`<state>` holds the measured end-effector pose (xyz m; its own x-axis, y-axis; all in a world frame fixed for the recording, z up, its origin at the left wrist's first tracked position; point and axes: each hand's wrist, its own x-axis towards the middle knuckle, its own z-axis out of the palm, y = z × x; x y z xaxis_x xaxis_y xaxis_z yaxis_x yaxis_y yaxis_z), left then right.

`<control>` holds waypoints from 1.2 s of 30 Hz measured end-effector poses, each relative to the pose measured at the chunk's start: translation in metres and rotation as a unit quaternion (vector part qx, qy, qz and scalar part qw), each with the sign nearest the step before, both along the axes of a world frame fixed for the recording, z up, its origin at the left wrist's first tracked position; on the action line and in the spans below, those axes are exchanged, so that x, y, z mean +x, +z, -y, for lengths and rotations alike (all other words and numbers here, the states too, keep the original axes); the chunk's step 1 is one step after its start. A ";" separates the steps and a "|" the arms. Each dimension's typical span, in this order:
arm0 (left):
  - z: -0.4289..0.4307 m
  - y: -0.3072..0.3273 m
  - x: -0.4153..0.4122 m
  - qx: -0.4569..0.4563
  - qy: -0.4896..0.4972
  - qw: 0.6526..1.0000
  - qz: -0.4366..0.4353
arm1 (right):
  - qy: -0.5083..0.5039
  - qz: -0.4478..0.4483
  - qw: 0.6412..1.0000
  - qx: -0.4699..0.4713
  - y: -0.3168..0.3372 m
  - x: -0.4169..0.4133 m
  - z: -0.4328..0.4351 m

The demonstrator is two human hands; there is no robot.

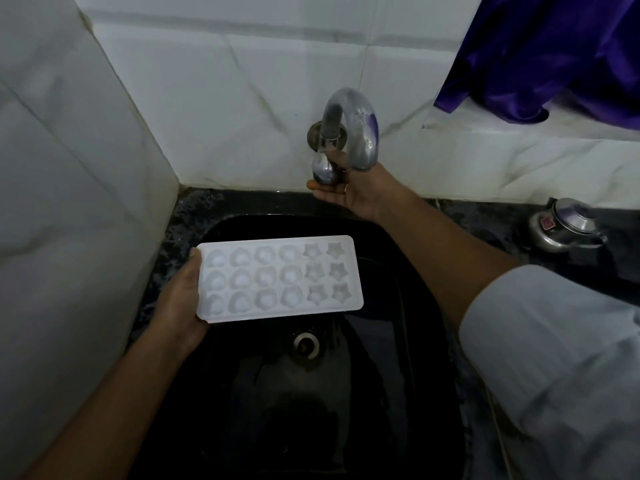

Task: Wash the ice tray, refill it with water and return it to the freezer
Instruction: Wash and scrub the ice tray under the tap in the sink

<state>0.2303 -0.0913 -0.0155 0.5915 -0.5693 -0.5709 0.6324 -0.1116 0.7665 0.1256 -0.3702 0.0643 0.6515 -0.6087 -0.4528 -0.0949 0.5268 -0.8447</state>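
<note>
Left hand (180, 299): is gripping the left short end of the white plastic ice tray (278, 278), with the thumb lying over the far-left corner of the rim and the palm going underneath.
Tray: is being held roughly level, cavities up, over the far part of the glossy black sink (408, 306). It is stretching rightward from the left hand, with rounded cavities along the left and six star-shaped ones at the right end.
Right hand (349, 192): is reaching to the far wall and curling its fingers and thumb round the shiny chrome tap knob (323, 171), apart from the tray, farther back and to the right.
Spout: the curved chrome spout (360, 133) is arching out from the white tiled wall (242, 98), with its mouth hanging just over the right hand.
Drain: the round metal drain (306, 344) is showing in the sink floor, just nearer than the tray.
Counter: the dark speckled stone counter (485, 223) is carrying a steel vessel with a red sticker (564, 226) at the far right.
Cloth: a purple satin cloth (554, 53) is hanging at the far right.
</note>
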 end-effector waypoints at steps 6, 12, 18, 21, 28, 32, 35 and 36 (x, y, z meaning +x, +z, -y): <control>-0.003 0.001 -0.003 -0.016 -0.010 1.000 -0.009 | -0.022 -0.045 0.998 -0.042 0.008 0.003 -0.002; -0.003 0.001 -0.007 -0.015 -0.004 1.000 -0.023 | -0.022 -0.081 0.990 -0.116 0.013 0.005 -0.008; -0.009 0.004 -0.007 -0.009 -0.008 1.000 -0.022 | -0.039 -0.099 0.991 -0.084 0.006 -0.026 -0.025; -0.010 0.003 -0.007 -0.009 0.012 0.999 -0.049 | -0.023 -0.135 0.986 -0.090 -0.019 -0.069 -0.050; -0.017 0.005 -0.019 -0.020 -0.006 0.999 -0.050 | 0.007 -0.099 0.993 -0.058 -0.052 -0.128 -0.101; -0.010 0.010 -0.022 -0.027 -0.017 0.999 -0.037 | -0.015 -0.095 0.992 -0.087 -0.048 -0.132 -0.102; 0.000 0.018 -0.025 -0.034 -0.027 0.999 -0.031 | -0.038 -0.097 0.990 -0.096 -0.045 -0.139 -0.097; 0.004 0.020 -0.026 -0.035 -0.028 0.998 -0.032 | -0.047 -0.099 0.989 -0.095 -0.044 -0.142 -0.095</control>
<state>0.2038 -0.0957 0.0044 0.5205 -0.6407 -0.5645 0.6748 -0.0964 0.7317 -0.0163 -0.2756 0.0200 0.4977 -0.7491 -0.4373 -0.2265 0.3744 -0.8992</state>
